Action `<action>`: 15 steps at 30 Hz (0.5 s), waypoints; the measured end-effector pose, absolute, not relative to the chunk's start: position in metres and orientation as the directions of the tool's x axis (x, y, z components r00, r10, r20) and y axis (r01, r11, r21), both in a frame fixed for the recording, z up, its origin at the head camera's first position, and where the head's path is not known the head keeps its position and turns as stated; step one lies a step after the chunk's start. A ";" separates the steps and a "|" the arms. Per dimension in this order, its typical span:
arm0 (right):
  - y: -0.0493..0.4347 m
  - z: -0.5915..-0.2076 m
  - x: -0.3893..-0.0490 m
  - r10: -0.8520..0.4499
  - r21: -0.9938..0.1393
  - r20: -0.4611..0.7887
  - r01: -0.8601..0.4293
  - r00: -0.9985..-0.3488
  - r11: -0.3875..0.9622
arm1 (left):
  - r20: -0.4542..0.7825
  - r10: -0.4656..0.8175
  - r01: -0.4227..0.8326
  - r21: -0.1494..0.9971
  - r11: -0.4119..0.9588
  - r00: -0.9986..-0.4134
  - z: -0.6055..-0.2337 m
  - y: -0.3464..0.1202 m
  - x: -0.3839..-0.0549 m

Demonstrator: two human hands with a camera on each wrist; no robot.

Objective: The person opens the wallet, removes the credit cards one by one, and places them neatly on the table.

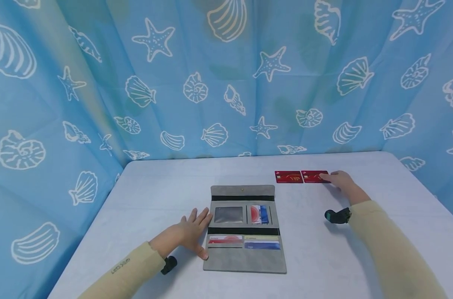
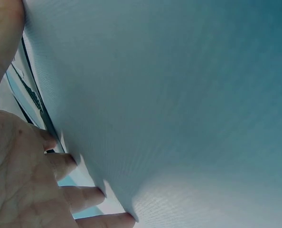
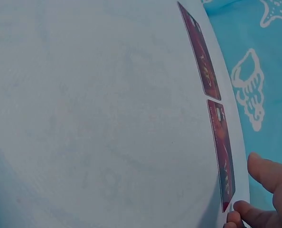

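A grey wallet (image 1: 245, 259) lies unfolded on the table, with several cards in its slots and a clear window in its middle section. My left hand (image 1: 192, 230) rests beside it with fingers spread, fingertips and thumb at its left edge. Two red VIP cards lie end to end at the back right: a left card (image 1: 288, 177) and a right card (image 1: 313, 176). My right hand (image 1: 340, 181) is at the outer end of the right card, its fingertips overlapping that end in the head view. In the right wrist view, fingers (image 3: 267, 173) stand apart near this card's end.
The white table (image 1: 155, 187) has its back edge just behind the red cards. A blue curtain (image 1: 226, 104) with shells and starfish hangs behind and at the sides. Dark wrist cameras, one on the left wrist (image 1: 169, 265) and one on the right wrist (image 1: 336, 216), stick out beside the sleeves.
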State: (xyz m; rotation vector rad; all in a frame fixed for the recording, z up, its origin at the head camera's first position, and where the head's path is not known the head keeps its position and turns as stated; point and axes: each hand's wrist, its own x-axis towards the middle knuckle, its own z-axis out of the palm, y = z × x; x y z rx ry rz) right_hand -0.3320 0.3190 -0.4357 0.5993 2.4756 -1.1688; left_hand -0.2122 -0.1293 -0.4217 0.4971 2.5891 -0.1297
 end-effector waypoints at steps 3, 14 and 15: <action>0.321 -0.438 -0.332 0.227 -0.678 -0.466 0.510 -0.855 0.530 | -0.486 0.325 0.374 -0.003 0.927 -0.811 -0.422 -0.130 -0.212; 0.322 -0.438 -0.317 0.243 -0.824 -0.328 0.403 -0.913 0.400 | -0.484 0.324 0.368 0.006 0.930 -0.813 -0.422 -0.130 -0.211; 0.326 -0.443 -0.320 0.242 -0.829 -0.317 0.391 -0.917 0.399 | -0.484 0.327 0.370 0.006 0.929 -0.812 -0.422 -0.130 -0.211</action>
